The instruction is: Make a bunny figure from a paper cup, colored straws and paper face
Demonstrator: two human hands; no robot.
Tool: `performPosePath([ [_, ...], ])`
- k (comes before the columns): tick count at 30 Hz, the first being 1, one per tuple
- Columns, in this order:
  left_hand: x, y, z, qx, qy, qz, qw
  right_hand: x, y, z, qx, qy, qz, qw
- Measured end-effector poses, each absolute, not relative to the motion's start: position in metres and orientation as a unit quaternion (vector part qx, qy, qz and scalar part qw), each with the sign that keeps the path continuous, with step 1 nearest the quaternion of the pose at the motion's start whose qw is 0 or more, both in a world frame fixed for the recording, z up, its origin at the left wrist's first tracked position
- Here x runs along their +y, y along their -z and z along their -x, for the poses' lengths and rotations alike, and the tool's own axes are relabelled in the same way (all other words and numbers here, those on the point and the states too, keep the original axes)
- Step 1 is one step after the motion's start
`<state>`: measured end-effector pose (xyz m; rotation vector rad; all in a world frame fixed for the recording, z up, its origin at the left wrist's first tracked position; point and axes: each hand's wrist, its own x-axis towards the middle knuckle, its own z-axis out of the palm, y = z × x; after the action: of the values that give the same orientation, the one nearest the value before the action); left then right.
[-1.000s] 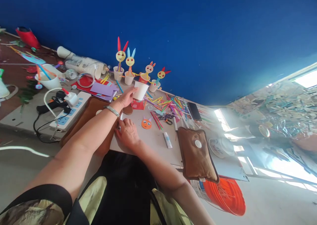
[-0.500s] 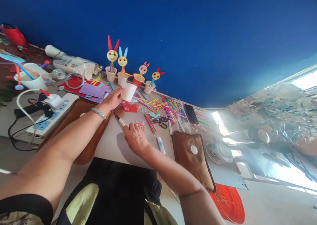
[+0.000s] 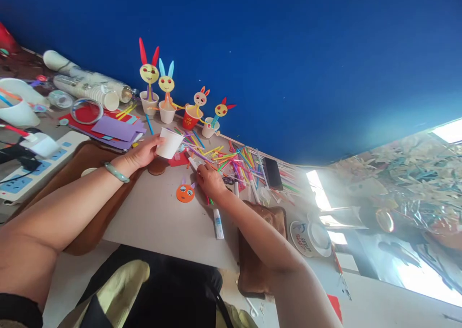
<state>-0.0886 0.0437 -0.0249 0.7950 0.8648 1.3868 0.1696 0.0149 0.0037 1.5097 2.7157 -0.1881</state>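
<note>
A white paper cup (image 3: 169, 143) is held by its side in my left hand (image 3: 144, 153), above the table and tilted a little. My right hand (image 3: 211, 181) is closed round a slim white stick-like tool (image 3: 193, 163), whose other end is hidden by the fingers. Just below the cup lies a brown disc (image 3: 158, 165). An orange paper face (image 3: 185, 193) with big eyes and small purple ears lies flat beside my right hand. Nearer to me a white glue tube (image 3: 218, 224) rests on the table.
Several rabbit-faced cup figures, one in a red cup (image 3: 189, 118), stand along the blue wall. Coloured sticks (image 3: 231, 160) lie scattered near a black phone (image 3: 273, 174). A power strip (image 3: 43, 166) and brown cushion (image 3: 84, 193) are at left, a paper bowl (image 3: 310, 238) at right.
My right hand has moved away and to the right with the white stick-like tool, uncovering the orange face. My left hand still holds the cup. The whole view has shifted.
</note>
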Motion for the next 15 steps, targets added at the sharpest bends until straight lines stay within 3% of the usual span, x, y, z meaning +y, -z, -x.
performPosePath([
  [11, 0.046, -0.004, 0.079, 0.281, -0.644, -0.362, 0.612, -0.028, -0.003, -0.238, 0.787, 0.074, -0.580, -0.199],
  [15, 0.044, -0.009, 0.074, 0.268, -0.653, -0.327, 0.628, -0.041, 0.012, -0.259, 0.746, 0.068, -0.628, -0.211],
])
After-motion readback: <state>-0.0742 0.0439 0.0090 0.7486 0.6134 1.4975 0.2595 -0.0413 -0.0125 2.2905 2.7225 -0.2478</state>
